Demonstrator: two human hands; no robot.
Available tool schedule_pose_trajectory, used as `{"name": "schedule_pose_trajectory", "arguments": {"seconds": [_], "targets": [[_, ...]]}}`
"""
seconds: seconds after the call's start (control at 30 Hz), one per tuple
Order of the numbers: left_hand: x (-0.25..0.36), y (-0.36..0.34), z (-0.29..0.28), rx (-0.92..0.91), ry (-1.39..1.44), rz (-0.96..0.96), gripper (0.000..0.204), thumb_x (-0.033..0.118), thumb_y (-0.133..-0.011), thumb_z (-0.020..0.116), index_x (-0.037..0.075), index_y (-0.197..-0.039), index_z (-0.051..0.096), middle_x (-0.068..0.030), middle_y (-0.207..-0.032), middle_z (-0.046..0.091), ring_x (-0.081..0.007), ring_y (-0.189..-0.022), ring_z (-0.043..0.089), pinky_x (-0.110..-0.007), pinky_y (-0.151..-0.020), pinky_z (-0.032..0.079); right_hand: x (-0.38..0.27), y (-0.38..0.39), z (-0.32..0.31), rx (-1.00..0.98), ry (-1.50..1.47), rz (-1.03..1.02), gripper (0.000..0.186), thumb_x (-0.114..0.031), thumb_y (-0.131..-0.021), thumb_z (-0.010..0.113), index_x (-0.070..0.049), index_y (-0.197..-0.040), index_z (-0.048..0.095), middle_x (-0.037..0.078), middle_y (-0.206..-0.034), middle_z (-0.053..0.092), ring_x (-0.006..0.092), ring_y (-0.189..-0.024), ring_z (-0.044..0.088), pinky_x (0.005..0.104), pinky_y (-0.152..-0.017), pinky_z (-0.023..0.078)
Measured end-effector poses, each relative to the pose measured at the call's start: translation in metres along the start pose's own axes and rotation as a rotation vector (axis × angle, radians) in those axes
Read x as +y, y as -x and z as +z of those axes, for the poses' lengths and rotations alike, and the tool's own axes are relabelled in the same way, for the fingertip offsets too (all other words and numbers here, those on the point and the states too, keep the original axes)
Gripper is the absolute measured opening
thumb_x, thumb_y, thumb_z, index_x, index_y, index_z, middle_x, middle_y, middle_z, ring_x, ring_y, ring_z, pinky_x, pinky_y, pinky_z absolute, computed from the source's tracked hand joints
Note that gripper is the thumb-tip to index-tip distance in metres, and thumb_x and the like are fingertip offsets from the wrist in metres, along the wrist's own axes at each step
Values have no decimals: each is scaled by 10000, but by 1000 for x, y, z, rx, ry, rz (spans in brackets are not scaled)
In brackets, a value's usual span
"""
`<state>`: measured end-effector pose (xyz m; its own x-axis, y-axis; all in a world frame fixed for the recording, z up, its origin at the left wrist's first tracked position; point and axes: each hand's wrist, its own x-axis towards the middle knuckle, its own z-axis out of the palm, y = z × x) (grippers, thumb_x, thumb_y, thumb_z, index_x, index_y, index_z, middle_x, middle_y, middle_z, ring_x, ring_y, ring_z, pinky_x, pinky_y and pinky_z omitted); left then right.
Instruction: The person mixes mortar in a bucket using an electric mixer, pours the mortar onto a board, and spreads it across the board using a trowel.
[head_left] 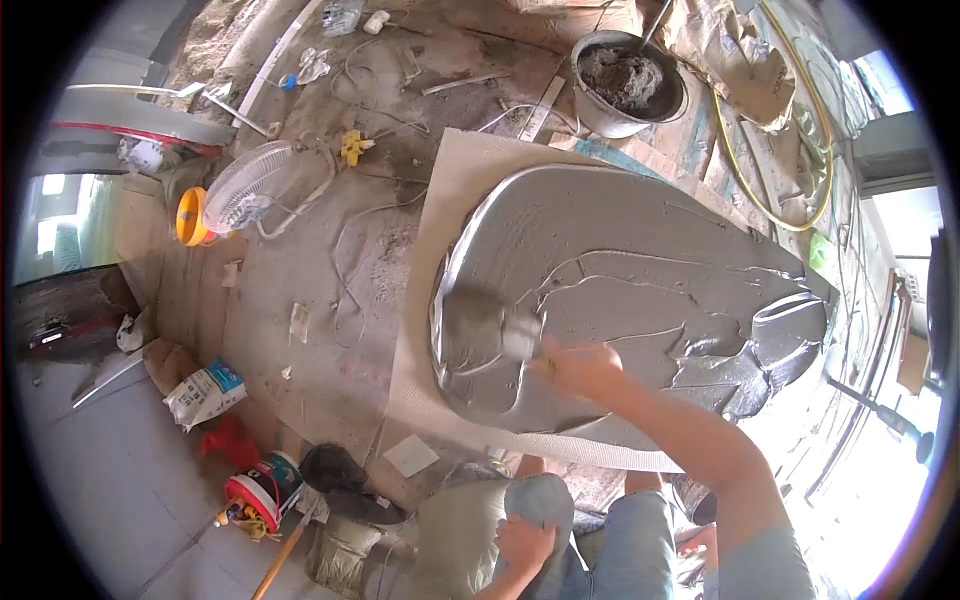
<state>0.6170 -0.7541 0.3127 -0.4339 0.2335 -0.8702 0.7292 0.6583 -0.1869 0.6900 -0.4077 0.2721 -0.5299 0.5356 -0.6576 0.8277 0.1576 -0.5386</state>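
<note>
My right hand [580,372] is closed round the handle of a trowel [520,336], whose blade is smeared by motion. The blade is at the left part of a thick layer of wet grey mortar [620,230]. This mortar covers most of a large pale slab [418,345] with a finely textured surface. Ridges and streaks run through the layer, and a rougher heap lies at its right end. My left hand [525,543] rests on my knee, holding nothing that I can see, its fingers loosely bent.
Beyond the slab stands a bucket of mortar [625,85] with a stick in it. A yellow hose [822,190] curves at the right. To the left are a fan [255,188], loose cables and a yellow socket block [354,148]. A paint bucket [265,492] and a bag [205,395] lie nearer.
</note>
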Motion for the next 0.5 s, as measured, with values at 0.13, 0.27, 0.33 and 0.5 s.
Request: {"name": "schedule_pose_trajectory", "arguments": {"seconds": [0.13, 0.27, 0.33, 0.5], "targets": [[-26, -16, 14, 31, 60, 37, 770, 561, -763, 688, -78, -1171, 553, -234, -1155, 582, -381, -1060, 608, -485, -929, 477, -13, -62, -60, 237, -7, 274, 413, -499, -975, 498, -149, -1192, 539, 198, -1027, 698, 414, -957, 677, 535, -816, 529], [-21, -16, -1, -15, 23, 71, 775, 579, -769, 674, -77, -1165, 563, -235, -1143, 593, -376, -1062, 613, -486, -928, 482, 29, -74, -83, 620, -13, 232, 449, -526, -975, 490, -126, -1174, 534, 267, -962, 684, 474, -924, 653, 560, -799, 517], [-25, -16, 1, 9, -18, 86, 765, 581, -775, 666, -73, -1162, 570, -232, -1131, 600, -374, -1064, 612, -484, -925, 485, 56, -56, -74, 629, -147, 381, 446, -510, -976, 490, -119, -1184, 547, 258, -991, 686, 463, -963, 652, 551, -821, 515], [-35, -30, 14, -77, -103, 205, 735, 590, -804, 629, -74, -1120, 634, -245, -1076, 652, -369, -1043, 623, -476, -882, 507, 63, 27, -2, 705, -454, 617, 590, -547, -980, 474, 17, -1135, 560, 297, -982, 666, 482, -966, 637, 526, -840, 505]]}}
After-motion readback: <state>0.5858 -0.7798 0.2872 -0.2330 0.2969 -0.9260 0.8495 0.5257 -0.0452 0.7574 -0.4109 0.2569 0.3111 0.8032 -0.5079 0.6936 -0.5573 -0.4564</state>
